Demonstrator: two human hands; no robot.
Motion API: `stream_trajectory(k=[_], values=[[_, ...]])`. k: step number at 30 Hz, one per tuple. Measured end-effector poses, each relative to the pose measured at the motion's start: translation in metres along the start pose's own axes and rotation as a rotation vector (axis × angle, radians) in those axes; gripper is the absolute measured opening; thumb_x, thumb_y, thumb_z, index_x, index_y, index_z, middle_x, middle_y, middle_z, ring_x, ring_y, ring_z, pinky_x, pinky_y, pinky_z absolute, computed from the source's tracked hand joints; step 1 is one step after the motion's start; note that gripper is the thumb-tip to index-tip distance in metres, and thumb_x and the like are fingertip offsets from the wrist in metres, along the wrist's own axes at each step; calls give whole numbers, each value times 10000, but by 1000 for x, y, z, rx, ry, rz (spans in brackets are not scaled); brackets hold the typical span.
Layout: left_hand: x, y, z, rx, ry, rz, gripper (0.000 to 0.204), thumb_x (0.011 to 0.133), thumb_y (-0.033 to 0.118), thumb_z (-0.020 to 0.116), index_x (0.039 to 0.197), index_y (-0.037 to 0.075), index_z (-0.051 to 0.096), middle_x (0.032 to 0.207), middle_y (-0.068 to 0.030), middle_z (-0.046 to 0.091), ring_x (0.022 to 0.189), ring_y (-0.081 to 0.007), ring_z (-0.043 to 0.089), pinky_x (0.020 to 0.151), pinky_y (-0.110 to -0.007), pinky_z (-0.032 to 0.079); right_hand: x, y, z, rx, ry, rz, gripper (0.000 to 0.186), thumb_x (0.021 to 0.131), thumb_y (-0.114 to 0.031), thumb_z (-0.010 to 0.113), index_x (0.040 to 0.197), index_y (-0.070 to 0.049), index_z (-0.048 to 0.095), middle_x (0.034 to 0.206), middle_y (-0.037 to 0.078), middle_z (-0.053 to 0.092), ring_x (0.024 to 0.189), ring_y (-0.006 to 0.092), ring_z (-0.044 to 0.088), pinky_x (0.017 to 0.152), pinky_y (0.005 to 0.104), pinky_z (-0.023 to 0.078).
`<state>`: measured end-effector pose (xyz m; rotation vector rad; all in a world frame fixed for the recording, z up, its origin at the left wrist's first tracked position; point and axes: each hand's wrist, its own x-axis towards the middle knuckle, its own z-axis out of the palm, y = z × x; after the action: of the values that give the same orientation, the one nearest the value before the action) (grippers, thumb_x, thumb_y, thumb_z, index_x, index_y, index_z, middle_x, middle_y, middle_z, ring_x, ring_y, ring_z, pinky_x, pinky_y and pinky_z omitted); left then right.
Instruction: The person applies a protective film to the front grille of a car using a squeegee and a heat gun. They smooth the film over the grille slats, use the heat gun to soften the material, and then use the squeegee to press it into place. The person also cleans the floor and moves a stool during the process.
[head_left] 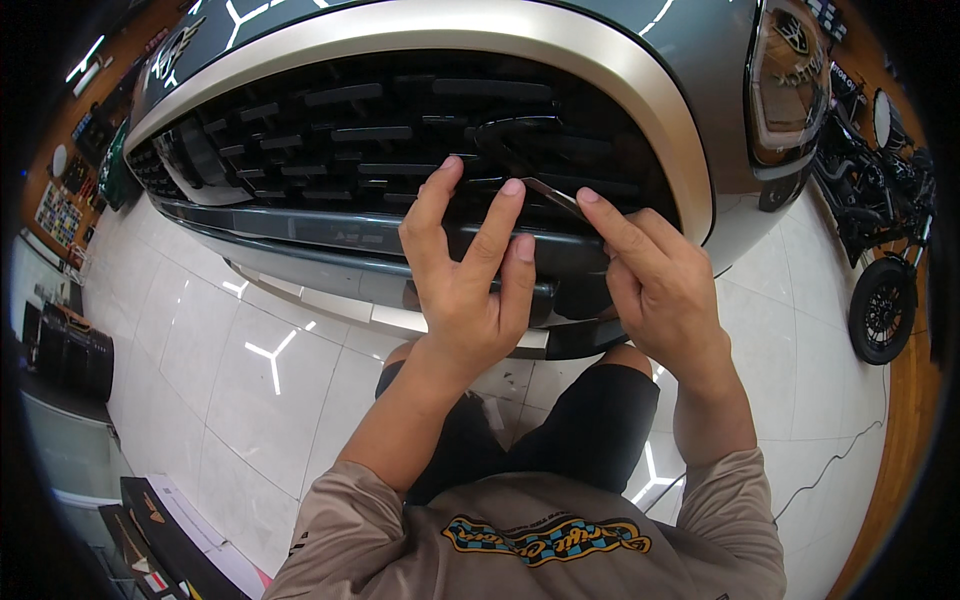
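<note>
In front of me is a car's black grille [330, 120] inside a champagne-coloured surround [697, 170]. My left hand [470, 270] is open, fingers spread, fingertips at the lower grille and dark trim beside a glossy black loop-shaped piece [500, 135]. My right hand [655, 270] grips a thin, flat metal tool [550, 197] between its fingers. The tool slants up leftward to the tip of my left middle or index finger; whether they touch I cannot tell.
A black motorcycle [885, 300] stands at the right, with a cable [830, 475] on the tiled floor [240, 400]. At the left are a dark cylindrical object [75, 355] and flat boxes [160, 540]. My knees are below the bumper [320, 270].
</note>
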<state>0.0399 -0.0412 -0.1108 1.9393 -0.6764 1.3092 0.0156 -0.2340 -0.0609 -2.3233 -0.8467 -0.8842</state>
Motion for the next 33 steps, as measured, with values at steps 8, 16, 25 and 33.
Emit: stream_trajectory(k=[8,16,25,33], values=[[0,2,-2,-14,-20,-34,352,905,91,608,1253,85,662,1407,-223,418,1254,-343,420,1007,-412,342,2,5,-2,-1,1,-75,645,713,127,577,1311,-110,620,733,102,556,592,243,557,542,355,463],[-1,2,-3,-34,-14,-29,311,932,84,564,1224,59,669,1418,-221,416,1269,-338,432,1042,-421,347,0,8,-4,-25,-44,-82,628,726,60,644,1322,-138,611,769,77,584,636,223,599,582,356,507],[-6,-6,-2,-127,8,-12,273,915,118,609,1169,83,704,1442,-220,406,1286,-341,414,1047,-422,328,-5,10,-4,-16,-36,-84,624,721,64,631,1311,-138,620,755,76,576,628,227,582,576,358,496],[-8,-13,-1,-118,49,40,248,867,77,666,1110,95,709,1409,-218,448,1248,-341,444,1017,-428,353,-10,10,-4,-64,-71,-95,624,726,69,621,1314,-138,619,742,77,558,617,219,555,567,349,484]])
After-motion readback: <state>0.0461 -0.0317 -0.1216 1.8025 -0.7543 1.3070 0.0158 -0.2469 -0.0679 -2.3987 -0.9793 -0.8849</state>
